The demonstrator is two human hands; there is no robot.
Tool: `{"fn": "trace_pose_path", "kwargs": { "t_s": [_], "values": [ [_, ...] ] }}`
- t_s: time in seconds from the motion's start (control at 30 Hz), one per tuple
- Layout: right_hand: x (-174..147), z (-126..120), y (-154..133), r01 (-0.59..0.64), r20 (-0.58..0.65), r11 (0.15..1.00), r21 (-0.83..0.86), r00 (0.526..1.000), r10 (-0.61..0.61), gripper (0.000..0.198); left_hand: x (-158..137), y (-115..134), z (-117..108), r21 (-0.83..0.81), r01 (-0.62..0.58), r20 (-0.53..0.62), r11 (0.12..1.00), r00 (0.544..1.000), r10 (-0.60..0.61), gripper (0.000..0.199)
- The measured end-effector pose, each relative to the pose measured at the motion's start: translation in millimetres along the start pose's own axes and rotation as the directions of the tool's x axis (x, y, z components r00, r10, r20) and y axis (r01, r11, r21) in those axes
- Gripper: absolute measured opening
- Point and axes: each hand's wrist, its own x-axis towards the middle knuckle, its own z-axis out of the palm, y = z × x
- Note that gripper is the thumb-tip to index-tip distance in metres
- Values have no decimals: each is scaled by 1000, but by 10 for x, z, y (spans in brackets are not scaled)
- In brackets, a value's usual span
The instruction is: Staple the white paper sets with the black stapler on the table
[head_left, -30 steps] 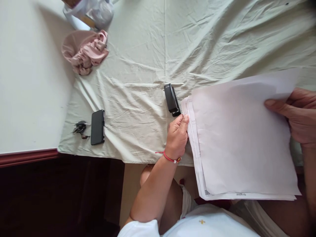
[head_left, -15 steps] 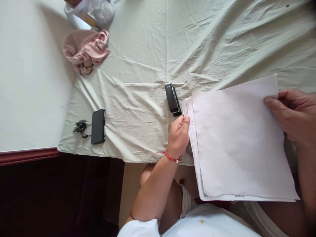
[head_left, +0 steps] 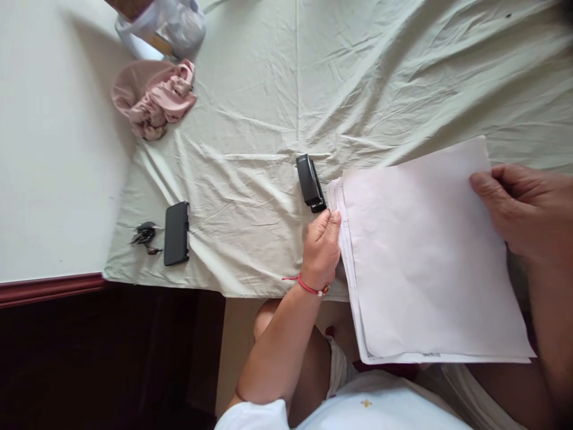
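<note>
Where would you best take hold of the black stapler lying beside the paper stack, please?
Probably across the stapler's long narrow body from above, at its far end: the near end almost meets the left hand and paper stack.

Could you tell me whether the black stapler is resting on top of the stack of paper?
No, the stapler lies on the green cloth just beside the paper stack, near the left hand.

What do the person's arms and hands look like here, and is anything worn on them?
Both hands are bare, no gloves. The left hand has a thin red cord bracelet with a small pale bead at the wrist, and a short white sleeve near the shoulder. The right hand and forearm show nothing worn.
</note>
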Motion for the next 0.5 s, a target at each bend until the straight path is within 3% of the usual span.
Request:
{"fn": "trace_pose_path", "kwargs": {
  "t_s": [0.27,0.5],
  "values": [
    [-29,41,-116,52,48,997,65,997,-55,25,4,-20,-7,10,-25,-21,1000,999,25,43],
    [-86,68,-147,-10,58,981,195,998,-2,28,-5,-32,30,194,-130,-64,972,987,145,47]
  ]
}}
